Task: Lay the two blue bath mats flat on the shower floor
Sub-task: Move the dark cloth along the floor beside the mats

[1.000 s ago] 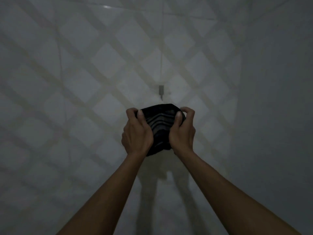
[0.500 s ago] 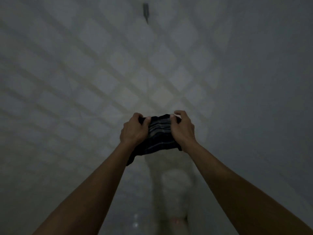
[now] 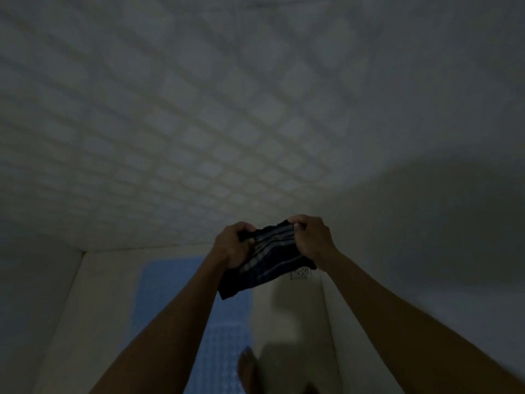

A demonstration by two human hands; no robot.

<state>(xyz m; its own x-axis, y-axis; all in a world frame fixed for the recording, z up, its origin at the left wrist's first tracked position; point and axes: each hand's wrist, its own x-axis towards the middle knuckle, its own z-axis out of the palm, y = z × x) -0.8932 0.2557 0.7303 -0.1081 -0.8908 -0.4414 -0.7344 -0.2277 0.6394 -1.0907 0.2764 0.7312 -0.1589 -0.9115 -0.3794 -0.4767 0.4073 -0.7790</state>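
Note:
A blue bath mat [image 3: 167, 282] lies flat on the shower floor, running from the far wall toward me, partly hidden under my left forearm. I cannot tell whether it is one mat or two laid end to end. Both hands hold a dark cloth with pale stripes [image 3: 270, 263] above the floor. My left hand [image 3: 234, 244] grips its left edge and my right hand [image 3: 311, 237] grips its top right corner. The cloth hangs bunched between them.
A tiled wall with a diamond pattern [image 3: 199, 123] fills the upper view. A plain wall [image 3: 440, 194] stands at right. Pale floor [image 3: 287, 322] lies right of the mat, with a small white drain [image 3: 299, 273] by the wall. A foot [image 3: 247, 368] is near the bottom.
The view has tilted down from the wall to the floor, bringing the blue mat and a foot into sight. Both hands keep hold of the striped cloth.

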